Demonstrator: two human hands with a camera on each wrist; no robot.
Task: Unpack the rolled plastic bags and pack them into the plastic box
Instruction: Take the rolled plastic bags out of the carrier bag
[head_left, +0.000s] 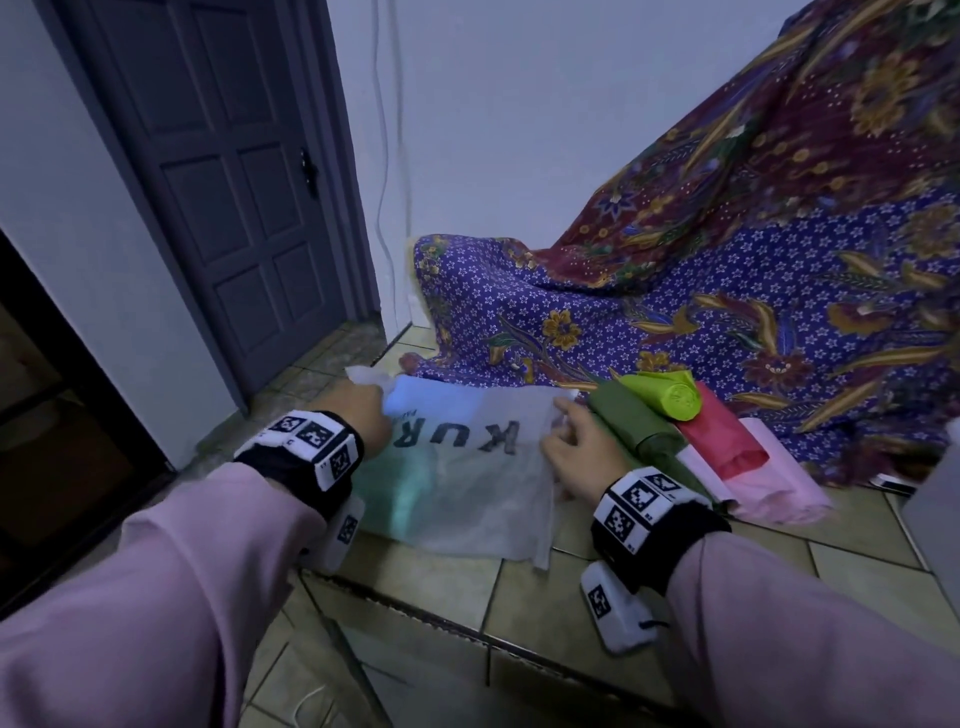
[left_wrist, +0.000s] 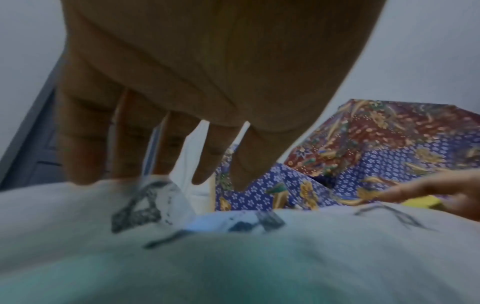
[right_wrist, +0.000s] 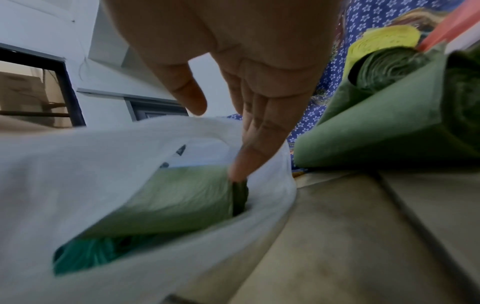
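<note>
Rolls feel light, soft, slippery inside the white printed plastic carrier bag (head_left: 467, 467) on the tiled floor (head_left: 649, 587); my left hand (head_left: 358, 410) pinches its far edge, right hand (head_left: 576, 457) fingers (right_wrist: 241, 164) straight, touching the pale green plastic roll (right_wrist: 176, 195); I'd grip around its middle.

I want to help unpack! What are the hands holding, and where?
The left hand holds the white bag by its far left corner. The right hand only reaches into its opening.

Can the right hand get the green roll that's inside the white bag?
Probably yes. The right hand already has a fingertip at the end of the green roll, and the white bag gapes open on that side, so nothing seems to block it.
</note>
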